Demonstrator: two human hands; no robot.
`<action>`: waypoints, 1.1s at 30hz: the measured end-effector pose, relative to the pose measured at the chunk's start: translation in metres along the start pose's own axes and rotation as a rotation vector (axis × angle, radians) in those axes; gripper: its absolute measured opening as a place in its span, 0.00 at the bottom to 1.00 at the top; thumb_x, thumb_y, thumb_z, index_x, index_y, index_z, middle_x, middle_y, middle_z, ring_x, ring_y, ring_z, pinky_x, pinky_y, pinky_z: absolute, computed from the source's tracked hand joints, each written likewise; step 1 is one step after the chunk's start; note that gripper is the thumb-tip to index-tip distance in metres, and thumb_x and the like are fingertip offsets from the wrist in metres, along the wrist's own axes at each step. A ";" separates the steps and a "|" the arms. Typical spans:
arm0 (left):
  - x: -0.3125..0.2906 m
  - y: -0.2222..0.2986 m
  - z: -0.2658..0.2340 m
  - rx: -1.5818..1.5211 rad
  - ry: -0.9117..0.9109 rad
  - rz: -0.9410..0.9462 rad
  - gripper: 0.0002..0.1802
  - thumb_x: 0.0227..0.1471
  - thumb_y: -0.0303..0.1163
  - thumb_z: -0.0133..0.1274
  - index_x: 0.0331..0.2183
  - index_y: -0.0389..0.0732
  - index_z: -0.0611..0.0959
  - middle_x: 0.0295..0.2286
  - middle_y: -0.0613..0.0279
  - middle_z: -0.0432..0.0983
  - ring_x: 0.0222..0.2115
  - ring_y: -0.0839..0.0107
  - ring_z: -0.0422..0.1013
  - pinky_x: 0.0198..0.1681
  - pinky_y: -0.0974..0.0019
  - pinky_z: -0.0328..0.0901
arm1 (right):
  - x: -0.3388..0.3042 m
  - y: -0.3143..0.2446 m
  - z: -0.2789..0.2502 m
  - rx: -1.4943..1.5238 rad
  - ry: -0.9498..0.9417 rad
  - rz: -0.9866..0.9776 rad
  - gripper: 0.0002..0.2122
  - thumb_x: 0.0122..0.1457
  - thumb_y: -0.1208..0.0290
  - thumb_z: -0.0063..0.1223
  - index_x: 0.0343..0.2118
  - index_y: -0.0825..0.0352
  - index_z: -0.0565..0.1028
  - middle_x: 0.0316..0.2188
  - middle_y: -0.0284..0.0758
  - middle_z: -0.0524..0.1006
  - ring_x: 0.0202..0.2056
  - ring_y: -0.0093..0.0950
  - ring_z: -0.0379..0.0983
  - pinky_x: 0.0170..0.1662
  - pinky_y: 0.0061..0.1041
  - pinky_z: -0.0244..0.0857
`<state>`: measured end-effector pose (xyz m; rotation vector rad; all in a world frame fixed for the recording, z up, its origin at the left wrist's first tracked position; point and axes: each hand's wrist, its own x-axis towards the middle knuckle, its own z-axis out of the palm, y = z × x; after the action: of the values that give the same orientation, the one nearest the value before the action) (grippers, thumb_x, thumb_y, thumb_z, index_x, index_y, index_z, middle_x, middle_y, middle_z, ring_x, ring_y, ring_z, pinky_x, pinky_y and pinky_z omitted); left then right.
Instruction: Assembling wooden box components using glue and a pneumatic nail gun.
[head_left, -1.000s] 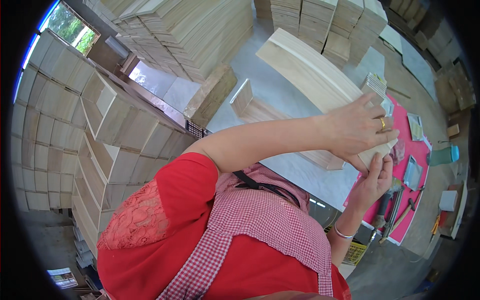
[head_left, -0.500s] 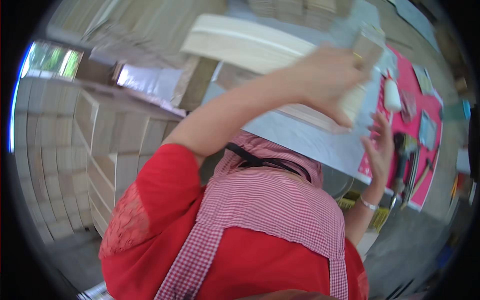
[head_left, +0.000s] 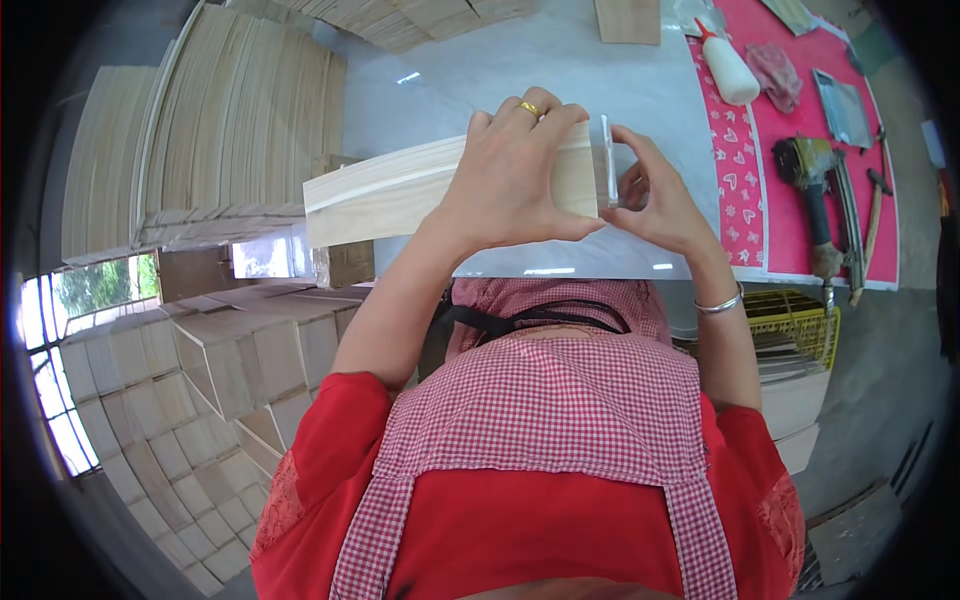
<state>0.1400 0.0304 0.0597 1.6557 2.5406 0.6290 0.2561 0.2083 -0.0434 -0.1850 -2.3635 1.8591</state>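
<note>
Two hands on one pale wooden board (head_left: 400,195), held above the grey table (head_left: 560,60)

Board's long axis runs left to right, grain lengthwise, clean and unfinished; left hand (head_left: 515,175) wraps over its right end, fingers closed on it, while right hand (head_left: 665,200) pinches a thin pale piece (head_left: 606,160) upright against that end face; beyond, a glue bottle (head_left: 728,68) and nail gun (head_left: 815,195) lie on the pink mat (head_left: 790,240)

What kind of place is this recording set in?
Likely a small woodworking workshop: stacks of thin wooden boards, a nail gun and a glue bottle on the worktable.
</note>
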 end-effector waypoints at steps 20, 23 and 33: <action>0.022 -0.003 0.012 -0.076 -0.075 -0.028 0.48 0.21 0.49 0.72 0.48 0.42 0.76 0.42 0.57 0.69 0.44 0.57 0.67 0.46 0.55 0.58 | -0.001 0.004 0.002 0.018 0.017 -0.087 0.42 0.39 0.71 0.71 0.60 0.62 0.62 0.51 0.36 0.70 0.30 0.28 0.71 0.36 0.25 0.70; 0.022 -0.004 0.012 -0.082 -0.085 -0.030 0.48 0.21 0.49 0.72 0.48 0.42 0.75 0.42 0.57 0.69 0.44 0.57 0.67 0.46 0.55 0.58 | -0.001 0.003 0.002 0.011 0.020 -0.081 0.41 0.39 0.71 0.71 0.60 0.62 0.62 0.51 0.36 0.70 0.30 0.28 0.71 0.36 0.25 0.70; 0.022 -0.006 0.012 -0.080 -0.077 -0.004 0.49 0.20 0.49 0.71 0.48 0.40 0.76 0.42 0.56 0.70 0.43 0.58 0.69 0.43 0.58 0.58 | -0.001 0.003 0.002 -0.015 0.024 -0.092 0.41 0.39 0.70 0.71 0.59 0.62 0.62 0.50 0.36 0.70 0.30 0.29 0.71 0.35 0.26 0.70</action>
<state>0.1285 0.0522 0.0502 1.6158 2.4327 0.6443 0.2571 0.2067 -0.0466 -0.0983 -2.3294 1.7881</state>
